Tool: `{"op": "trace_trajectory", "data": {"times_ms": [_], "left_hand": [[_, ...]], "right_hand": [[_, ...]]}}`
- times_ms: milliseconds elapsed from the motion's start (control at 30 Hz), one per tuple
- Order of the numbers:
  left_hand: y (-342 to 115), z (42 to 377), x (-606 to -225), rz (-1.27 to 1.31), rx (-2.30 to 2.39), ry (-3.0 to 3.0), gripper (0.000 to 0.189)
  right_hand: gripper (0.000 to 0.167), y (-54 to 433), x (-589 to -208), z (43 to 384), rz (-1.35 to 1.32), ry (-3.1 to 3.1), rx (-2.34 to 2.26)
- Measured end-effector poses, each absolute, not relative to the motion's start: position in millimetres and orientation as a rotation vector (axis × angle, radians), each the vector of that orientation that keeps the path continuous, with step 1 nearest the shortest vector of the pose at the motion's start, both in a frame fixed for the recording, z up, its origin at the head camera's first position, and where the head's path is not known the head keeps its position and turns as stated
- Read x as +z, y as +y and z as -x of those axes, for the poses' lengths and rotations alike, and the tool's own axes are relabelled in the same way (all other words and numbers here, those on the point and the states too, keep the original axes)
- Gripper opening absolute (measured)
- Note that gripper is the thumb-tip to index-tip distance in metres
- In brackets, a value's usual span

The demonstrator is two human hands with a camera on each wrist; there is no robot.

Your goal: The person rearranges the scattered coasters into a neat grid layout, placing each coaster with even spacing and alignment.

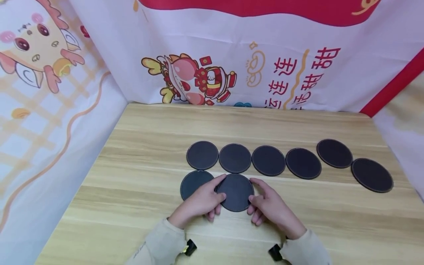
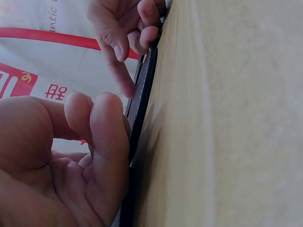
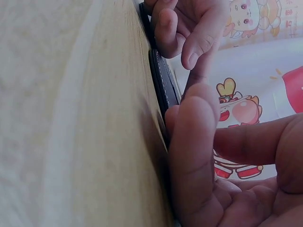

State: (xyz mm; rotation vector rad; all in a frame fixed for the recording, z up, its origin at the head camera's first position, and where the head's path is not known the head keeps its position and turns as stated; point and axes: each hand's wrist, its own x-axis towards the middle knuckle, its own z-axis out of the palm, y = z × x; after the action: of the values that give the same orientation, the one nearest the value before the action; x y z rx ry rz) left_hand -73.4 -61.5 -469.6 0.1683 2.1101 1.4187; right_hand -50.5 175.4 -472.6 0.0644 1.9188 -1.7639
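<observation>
Between my two hands lies a round black coaster with a stitched rim, flat on the wooden table. My left hand holds its left side, thumb over the rim and index finger along the upper left edge. At the opposite side my right hand holds the rim with thumb and index finger. Another black coaster lies partly hidden behind the left hand. In the left wrist view, the stitched coaster edge shows low against the tabletop. Curled lower fingers of the right hand fill much of the right wrist view.
A row of matching coasters runs above the hands, from the left one to the right one. Two more, an upper coaster and a lower coaster, lie farther right. Printed cloth hangs behind the wooden table.
</observation>
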Motion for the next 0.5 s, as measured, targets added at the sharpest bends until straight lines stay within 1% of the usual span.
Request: {"op": "trace_trajectory", "data": {"times_ms": [233,367,500], "left_hand": [[-61.9,74.8,-466.3,-0.200,1.405,2.059,0.066],[-63.5,74.5,-463.5,-0.299,1.355,2.027,0.066],[-58.5,76.6,-457.7,-0.417,1.320,2.015,0.057]], "right_hand": [[0.065,173.7,-473.9,51.5,0.011,1.874,-1.782],[0.054,173.1,-471.0,50.8,0.156,1.864,-1.748],[0.042,186.2,-457.9,54.9,0.271,2.002,-1.666]]}}
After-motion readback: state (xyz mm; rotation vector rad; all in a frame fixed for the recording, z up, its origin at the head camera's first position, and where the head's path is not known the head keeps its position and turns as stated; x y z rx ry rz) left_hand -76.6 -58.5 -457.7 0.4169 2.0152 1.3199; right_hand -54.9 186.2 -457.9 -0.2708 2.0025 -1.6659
